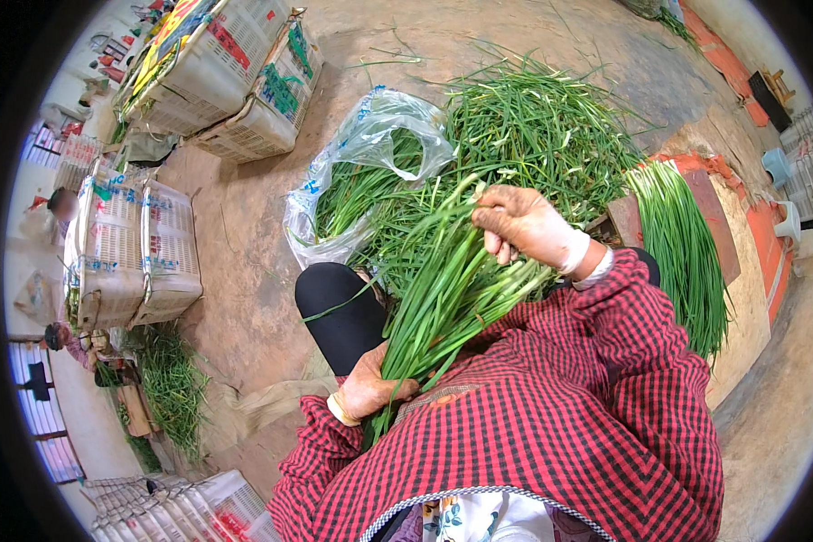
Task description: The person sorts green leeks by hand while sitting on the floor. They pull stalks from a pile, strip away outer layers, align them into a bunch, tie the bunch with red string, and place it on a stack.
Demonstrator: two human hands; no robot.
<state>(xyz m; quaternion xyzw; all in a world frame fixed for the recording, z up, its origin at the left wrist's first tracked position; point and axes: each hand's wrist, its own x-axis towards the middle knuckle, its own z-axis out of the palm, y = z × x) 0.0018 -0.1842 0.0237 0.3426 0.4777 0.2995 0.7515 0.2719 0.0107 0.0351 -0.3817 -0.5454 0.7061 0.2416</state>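
A loose bunch of green chives (438, 298) lies slantwise over my lap, its leaf ends low and its pale stalk ends spread toward the upper right. My left hand (370, 387) is wrapped round the leafy end. At the upper end, my right hand (526, 224) is closed in a pinch on a few pale stalks beside the rest of the bunch. Just beyond my knees spreads a large tangled heap of chives (537, 126). Part of it lies in a clear plastic bag (321, 172). On my right, straightened chives (682, 244) lie together with their pale ends aligned.
White plastic crates (212, 77) stand stacked at the far left, with more crates (167, 244) nearer. Another person (63, 206) is behind these. More greens (172, 379) lie on the floor at left. A board (741, 253) lies under the straightened chives. Stacked crates (190, 510) fill the lower left.
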